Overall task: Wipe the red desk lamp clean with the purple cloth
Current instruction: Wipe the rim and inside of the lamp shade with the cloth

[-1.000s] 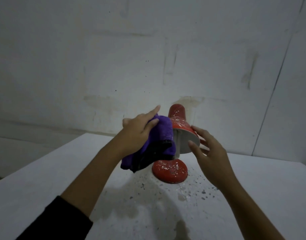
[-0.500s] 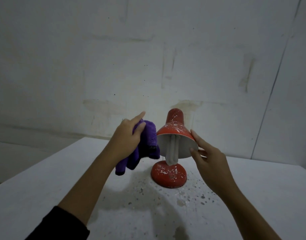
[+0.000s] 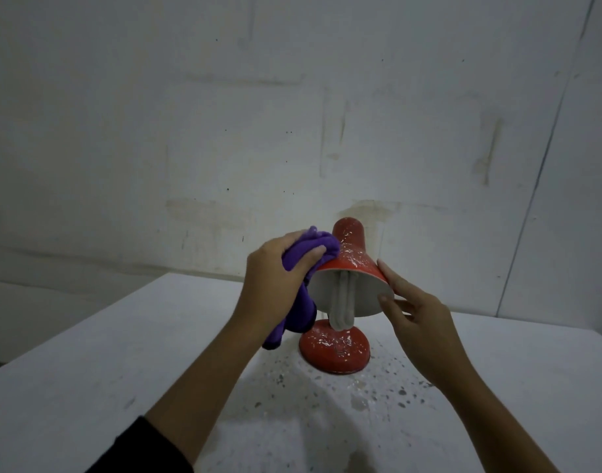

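**Cloth on lamp shade**

Lamp (image 3: 335, 348) stands on white table (image 3: 88, 370), shade tilted toward camera. Left hand (image 3: 275, 281) grips bunched purple cloth (image 3: 298, 291) against shade's left side. Right hand (image 3: 417, 317), fingers straight, touches shade's right rim.

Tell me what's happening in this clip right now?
A person is wiping a red desk lamp on a white table. The left hand grips a purple cloth against the shade's left side, while the right hand steadies the rim. White speckles remain on shade and base.
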